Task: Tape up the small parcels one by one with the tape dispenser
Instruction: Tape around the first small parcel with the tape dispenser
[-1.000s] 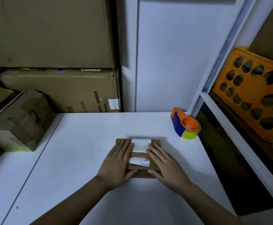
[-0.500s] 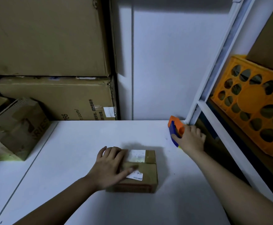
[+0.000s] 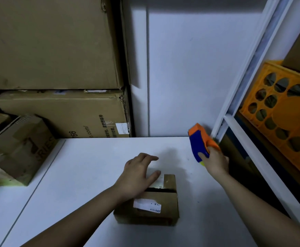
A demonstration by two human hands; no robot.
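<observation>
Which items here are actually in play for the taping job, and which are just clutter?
In play:
small parcel
tape dispenser, gripped by right hand
left hand, resting on the parcel

Clutter:
stacked cartons
tilted box
orange crate

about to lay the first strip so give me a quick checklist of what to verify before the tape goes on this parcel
1. Tape dispenser in hand: ok, the right hand has a grip on it, lifted off the table.
2. Parcel held steady: ok, the left hand rests on its top.
3. Flaps closed: not ok, a dark gap shows between them.
4. Tape end free: cannot tell.
5. Dispenser over the seam: not ok, it is off to the right.
</observation>
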